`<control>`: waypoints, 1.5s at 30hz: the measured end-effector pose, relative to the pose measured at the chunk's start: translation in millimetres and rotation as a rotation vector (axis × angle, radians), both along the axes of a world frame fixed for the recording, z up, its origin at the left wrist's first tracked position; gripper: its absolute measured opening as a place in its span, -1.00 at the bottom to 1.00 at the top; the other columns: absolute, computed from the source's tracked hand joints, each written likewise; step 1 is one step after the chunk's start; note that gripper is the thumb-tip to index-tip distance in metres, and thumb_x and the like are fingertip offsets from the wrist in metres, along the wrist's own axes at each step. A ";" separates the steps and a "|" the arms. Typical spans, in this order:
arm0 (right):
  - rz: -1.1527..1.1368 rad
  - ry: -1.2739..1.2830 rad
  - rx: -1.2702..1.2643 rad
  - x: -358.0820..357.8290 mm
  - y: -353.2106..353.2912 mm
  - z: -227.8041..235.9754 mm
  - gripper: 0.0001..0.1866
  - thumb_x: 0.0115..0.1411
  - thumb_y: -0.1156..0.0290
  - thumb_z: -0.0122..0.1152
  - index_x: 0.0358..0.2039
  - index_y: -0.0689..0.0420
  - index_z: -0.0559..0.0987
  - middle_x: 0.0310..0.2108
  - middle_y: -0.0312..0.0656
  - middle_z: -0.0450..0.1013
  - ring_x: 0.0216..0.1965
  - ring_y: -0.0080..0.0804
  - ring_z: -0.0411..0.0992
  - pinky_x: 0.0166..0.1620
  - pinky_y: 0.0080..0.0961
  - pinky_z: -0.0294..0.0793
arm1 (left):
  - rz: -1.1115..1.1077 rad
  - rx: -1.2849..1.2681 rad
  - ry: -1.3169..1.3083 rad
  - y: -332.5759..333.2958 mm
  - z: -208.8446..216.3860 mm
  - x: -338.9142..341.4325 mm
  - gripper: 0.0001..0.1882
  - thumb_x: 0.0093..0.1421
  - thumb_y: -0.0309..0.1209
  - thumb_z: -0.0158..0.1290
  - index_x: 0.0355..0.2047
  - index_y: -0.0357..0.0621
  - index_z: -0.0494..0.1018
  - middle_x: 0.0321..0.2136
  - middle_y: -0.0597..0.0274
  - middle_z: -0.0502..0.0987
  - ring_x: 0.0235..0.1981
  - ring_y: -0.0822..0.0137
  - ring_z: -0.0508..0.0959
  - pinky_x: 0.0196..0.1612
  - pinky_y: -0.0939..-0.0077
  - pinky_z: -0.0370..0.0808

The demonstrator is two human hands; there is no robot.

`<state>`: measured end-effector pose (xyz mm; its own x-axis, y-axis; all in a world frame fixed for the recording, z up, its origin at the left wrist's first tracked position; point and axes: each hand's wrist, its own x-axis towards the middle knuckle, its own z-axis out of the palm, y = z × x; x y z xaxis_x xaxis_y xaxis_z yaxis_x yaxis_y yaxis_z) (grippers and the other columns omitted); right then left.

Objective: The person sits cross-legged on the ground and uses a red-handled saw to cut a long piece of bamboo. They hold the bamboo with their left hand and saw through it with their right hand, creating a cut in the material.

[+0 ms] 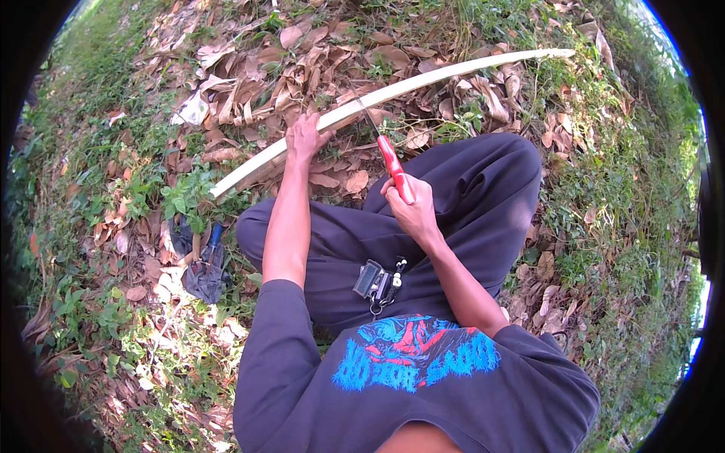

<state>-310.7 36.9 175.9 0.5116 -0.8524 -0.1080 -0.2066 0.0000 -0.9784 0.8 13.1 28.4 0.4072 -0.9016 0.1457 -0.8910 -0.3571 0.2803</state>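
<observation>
A long pale strip of wood point(445, 73) lies across the leaf litter in front of my crossed legs, running from the near left to the far right. My left hand point(303, 137) holds it left of its middle, its fingers over the strip. My right hand point(412, 202) is closed round the red handle of a hand saw point(392, 160). The saw's narrow dark blade reaches up to the strip and crosses it just right of my left hand. Seen nearly edge-on, the blade shows no clear teeth, and I cannot tell how deep it sits in the wood.
Dry brown leaves point(283, 64) and green weeds point(185, 195) cover the ground. By my left knee lies a dark bag point(205, 282), with a blue-handled tool point(216, 235) beside it. A small key ring bundle point(377, 282) with beads rests on my lap.
</observation>
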 end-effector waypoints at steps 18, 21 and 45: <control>0.020 -0.034 0.151 -7.1 -8.0 -2.5 -0.85 0.17 0.55 0.04 -0.48 0.29 0.55 -0.71 -0.44 0.29 -0.69 -0.73 0.18 -0.59 -0.65 0.16 | 0.014 -0.040 -0.158 2.9 15.2 -16.8 -0.24 0.10 0.39 -0.03 -0.23 -0.14 0.54 -0.23 0.05 0.63 -0.13 0.01 0.56 -0.06 -0.03 0.43; 0.052 -0.088 0.161 -7.6 -7.0 -3.3 -0.86 0.26 0.54 0.01 -0.40 0.29 0.51 -0.72 -0.45 0.25 -0.76 -0.76 0.15 -0.68 -0.74 0.11 | 0.086 -0.094 -0.103 -4.7 1.9 -15.4 -0.29 0.12 0.37 -0.02 -0.25 -0.08 0.58 -0.26 0.03 0.63 -0.19 0.00 0.60 -0.09 0.07 0.48; 0.013 -0.003 0.098 -18.0 28.7 -29.1 -0.87 0.24 0.59 -0.01 -0.40 0.29 0.51 -0.70 -0.44 0.25 -0.73 -0.76 0.15 -0.63 -0.73 0.14 | 0.094 0.053 0.117 -19.2 6.4 -6.8 -0.23 0.25 0.34 -0.24 -0.51 -0.09 0.64 -0.47 -0.06 0.64 -0.35 -0.02 0.67 -0.21 0.09 0.58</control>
<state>-328.7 65.6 146.8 0.5234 -0.8310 -0.1885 -0.2040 0.0926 -0.9746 -5.9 -6.1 34.8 0.5018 -0.8638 0.0452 -0.8152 -0.4548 0.3587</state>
